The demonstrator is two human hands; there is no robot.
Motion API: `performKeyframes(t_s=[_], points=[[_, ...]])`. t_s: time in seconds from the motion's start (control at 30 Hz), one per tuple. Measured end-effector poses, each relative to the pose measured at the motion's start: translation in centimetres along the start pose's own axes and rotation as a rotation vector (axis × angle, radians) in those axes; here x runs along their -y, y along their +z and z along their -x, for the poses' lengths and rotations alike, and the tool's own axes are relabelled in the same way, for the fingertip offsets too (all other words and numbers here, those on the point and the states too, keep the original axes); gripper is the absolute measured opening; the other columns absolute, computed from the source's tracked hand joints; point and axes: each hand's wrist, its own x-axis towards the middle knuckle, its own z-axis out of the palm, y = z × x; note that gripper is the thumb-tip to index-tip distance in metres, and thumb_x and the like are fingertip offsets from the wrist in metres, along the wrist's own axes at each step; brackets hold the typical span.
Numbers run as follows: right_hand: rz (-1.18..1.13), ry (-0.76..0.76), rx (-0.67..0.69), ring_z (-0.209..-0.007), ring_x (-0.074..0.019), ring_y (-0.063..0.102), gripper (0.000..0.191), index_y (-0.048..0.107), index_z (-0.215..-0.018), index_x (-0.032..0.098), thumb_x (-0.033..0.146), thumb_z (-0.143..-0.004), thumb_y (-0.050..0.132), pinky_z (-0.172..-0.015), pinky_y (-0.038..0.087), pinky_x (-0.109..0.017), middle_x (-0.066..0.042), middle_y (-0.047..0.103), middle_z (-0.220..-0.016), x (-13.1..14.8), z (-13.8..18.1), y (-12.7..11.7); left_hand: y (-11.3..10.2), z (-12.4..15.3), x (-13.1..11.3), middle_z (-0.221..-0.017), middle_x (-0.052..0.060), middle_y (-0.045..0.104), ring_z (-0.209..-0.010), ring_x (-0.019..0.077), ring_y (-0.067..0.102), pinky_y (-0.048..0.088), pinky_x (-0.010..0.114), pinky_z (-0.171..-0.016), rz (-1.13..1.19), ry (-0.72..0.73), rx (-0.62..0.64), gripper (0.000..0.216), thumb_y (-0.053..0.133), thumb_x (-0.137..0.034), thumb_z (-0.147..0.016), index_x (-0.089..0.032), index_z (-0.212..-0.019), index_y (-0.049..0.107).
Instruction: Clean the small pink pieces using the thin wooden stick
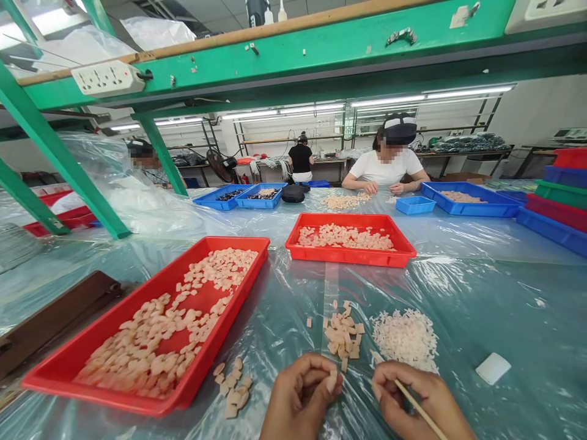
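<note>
My left hand (302, 394) is closed in a pinch, with a small beige piece (331, 381) showing at its fingertips. In my right hand (413, 397) is a thin wooden stick (419, 408), slanting down to the right; the fingers are closed on it. Just beyond my hands lie a pile of flat beige rectangular pieces (343, 333) and a heap of small white pieces (406, 337). A little group of beige pieces (235, 389) lies left of my left hand. Further left, a long red tray (233, 321) holds many pale beige pieces.
Ahead is a second red tray (351, 253) of beige pieces. A white block (493, 368) lies right of my right hand. Across the plastic-covered table (495, 311) sits a person (385, 162) near blue trays (477, 208). A green shelf frame (298, 52) crosses overhead.
</note>
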Motion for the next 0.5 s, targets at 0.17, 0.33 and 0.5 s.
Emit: performKeyframes(t_s=[0.17,0.33,0.5], points=[[0.388,-0.008,-0.118,-0.045,-0.0159,0.058,0.016,0.055,-0.070,0.024,0.031,-0.081,0.045,-0.043,0.044,-0.023,0.001,0.060,-0.058,-1.3,-0.9,-2.8,-0.3,0.1,0.3,-0.073,0.006,0.068,-0.070,0.0170,0.061,0.043,0.020,-0.064,-0.657,0.267,0.214,0.017,0.058,-0.005,-0.069,-0.015,-0.074,0.071],[0.578,0.108,-0.181,-0.065,-0.0302,0.070,0.033,0.062,-0.090,0.018,0.035,-0.085,0.034,-0.050,0.052,-0.038,-0.013,0.071,-0.078,-3.3,-1.5,-4.2,0.3,0.3,1.2,-0.075,0.009,0.068,-0.073,0.0206,0.063,0.043,0.024,-0.066,-1.012,0.390,0.232,0.025,0.055,-0.004,-0.069,-0.016,-0.081,0.074],[0.147,0.124,-0.106,-0.090,-0.0239,0.068,0.037,0.064,-0.096,0.021,0.044,-0.092,0.035,-0.071,0.054,-0.028,-0.007,0.072,-0.086,-2.7,-0.9,-3.7,-0.1,0.3,1.4,-0.082,0.009,0.068,-0.075,0.0198,0.063,0.045,0.023,-0.068,-0.957,0.387,0.211,0.027,0.058,-0.010,-0.071,-0.017,-0.093,0.073]])
